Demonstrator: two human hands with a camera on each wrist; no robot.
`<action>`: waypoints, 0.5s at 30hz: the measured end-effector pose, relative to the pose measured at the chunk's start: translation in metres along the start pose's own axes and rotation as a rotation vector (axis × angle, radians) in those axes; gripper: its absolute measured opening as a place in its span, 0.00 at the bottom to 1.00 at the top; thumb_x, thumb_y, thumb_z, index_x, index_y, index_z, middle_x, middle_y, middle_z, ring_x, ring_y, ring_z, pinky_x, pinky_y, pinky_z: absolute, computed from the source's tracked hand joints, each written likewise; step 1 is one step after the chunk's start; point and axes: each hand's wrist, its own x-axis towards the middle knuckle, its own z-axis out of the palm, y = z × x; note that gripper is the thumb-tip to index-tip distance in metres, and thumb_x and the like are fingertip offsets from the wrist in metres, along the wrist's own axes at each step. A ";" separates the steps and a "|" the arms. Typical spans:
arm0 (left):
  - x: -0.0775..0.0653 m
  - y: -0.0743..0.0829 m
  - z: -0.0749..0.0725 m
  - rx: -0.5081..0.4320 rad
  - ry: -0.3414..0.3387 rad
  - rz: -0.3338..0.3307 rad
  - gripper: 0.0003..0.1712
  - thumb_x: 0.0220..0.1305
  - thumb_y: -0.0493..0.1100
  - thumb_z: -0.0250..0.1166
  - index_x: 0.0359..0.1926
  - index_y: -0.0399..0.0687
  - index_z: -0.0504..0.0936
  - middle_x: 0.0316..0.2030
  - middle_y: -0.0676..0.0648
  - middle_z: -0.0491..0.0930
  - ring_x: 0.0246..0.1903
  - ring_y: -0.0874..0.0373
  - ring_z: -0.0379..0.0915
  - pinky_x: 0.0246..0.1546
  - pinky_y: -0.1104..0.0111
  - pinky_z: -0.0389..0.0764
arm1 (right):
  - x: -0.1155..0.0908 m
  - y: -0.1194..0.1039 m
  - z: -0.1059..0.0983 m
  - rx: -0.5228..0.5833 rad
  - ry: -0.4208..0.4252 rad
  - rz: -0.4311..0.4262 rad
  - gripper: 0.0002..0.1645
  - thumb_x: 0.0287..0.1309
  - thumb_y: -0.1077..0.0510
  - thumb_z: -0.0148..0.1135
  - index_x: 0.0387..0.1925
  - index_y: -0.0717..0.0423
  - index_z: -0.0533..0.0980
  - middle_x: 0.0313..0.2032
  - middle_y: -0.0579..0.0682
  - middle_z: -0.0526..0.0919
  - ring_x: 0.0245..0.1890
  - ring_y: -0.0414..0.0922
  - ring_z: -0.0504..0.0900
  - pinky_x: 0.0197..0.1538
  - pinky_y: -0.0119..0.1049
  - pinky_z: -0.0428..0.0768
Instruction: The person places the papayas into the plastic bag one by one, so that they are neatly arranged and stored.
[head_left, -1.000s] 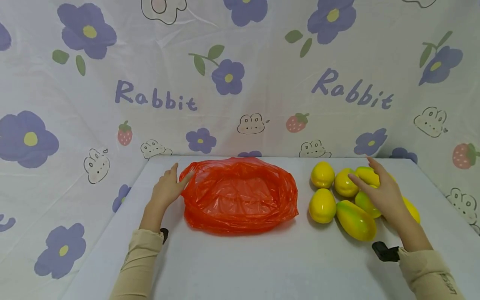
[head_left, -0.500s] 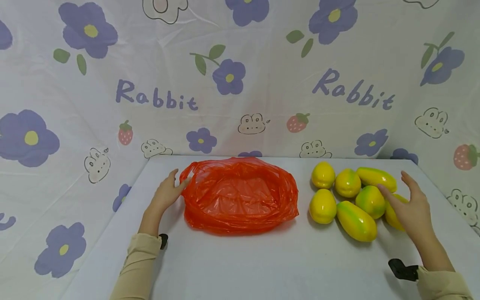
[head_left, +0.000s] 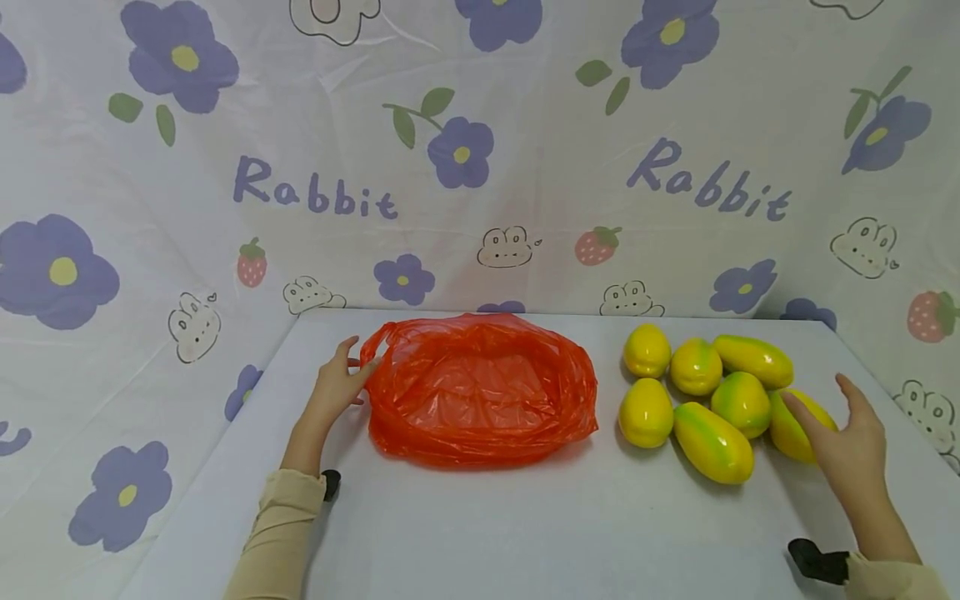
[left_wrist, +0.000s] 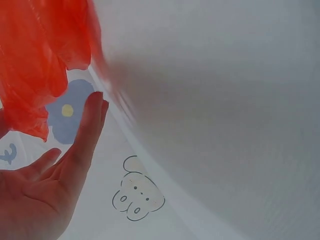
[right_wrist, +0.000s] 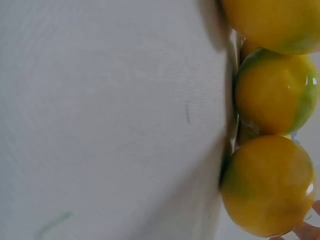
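A thin red plastic bag (head_left: 465,446) lies on the table with its mouth spread wide, facing up. My left hand (head_left: 337,390) is at the bag's left edge, thumb toward the rim and fingers loosely extended. In the left wrist view that hand (left_wrist: 55,185) shows straight fingers below the hanging red plastic (left_wrist: 40,55). To the right is a group of glossy yellow fruit with green streaks, some round, some long like mangoes. My right hand (head_left: 855,450) hovers with spread fingers by the rightmost long fruit (head_left: 795,425). In the right wrist view, fingertips (right_wrist: 306,230) show beside a yellow fruit (right_wrist: 267,185).
Two round fruits (head_left: 647,412) stand nearest the bag, and a long one (head_left: 714,443) lies in front of the group. A white cloth covers the table (head_left: 525,533). Behind it hangs a printed curtain (head_left: 540,167) with flowers and rabbits.
My right hand has drawn back toward the right and nearer to me, uncovering the fruit behind it. My left hand has shifted only slightly beside the bag, which looks unchanged.
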 end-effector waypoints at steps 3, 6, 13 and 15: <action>0.000 0.000 0.000 -0.042 -0.002 0.006 0.42 0.71 0.53 0.56 0.76 0.48 0.47 0.65 0.29 0.65 0.50 0.38 0.79 0.32 0.64 0.87 | 0.000 0.006 0.001 -0.003 -0.002 0.033 0.53 0.66 0.36 0.50 0.76 0.59 0.39 0.75 0.67 0.39 0.75 0.68 0.39 0.72 0.69 0.45; -0.001 0.001 0.000 -0.083 -0.010 0.016 0.41 0.71 0.50 0.56 0.76 0.48 0.47 0.64 0.28 0.65 0.48 0.38 0.80 0.30 0.63 0.87 | 0.002 0.011 0.001 -0.012 -0.017 0.076 0.54 0.66 0.36 0.50 0.76 0.61 0.39 0.75 0.69 0.39 0.74 0.69 0.40 0.71 0.68 0.47; -0.001 0.002 0.001 -0.121 -0.023 0.018 0.40 0.70 0.46 0.57 0.76 0.49 0.48 0.61 0.27 0.66 0.37 0.44 0.84 0.28 0.62 0.87 | 0.006 0.017 0.002 -0.024 -0.067 0.141 0.54 0.66 0.36 0.50 0.76 0.62 0.40 0.74 0.70 0.41 0.73 0.71 0.46 0.70 0.66 0.55; -0.001 0.001 0.001 -0.123 -0.025 0.017 0.40 0.71 0.47 0.57 0.76 0.49 0.49 0.61 0.27 0.67 0.37 0.44 0.83 0.28 0.62 0.87 | 0.006 0.017 0.003 -0.017 -0.075 0.145 0.53 0.66 0.36 0.50 0.75 0.63 0.41 0.74 0.72 0.42 0.73 0.70 0.46 0.71 0.65 0.55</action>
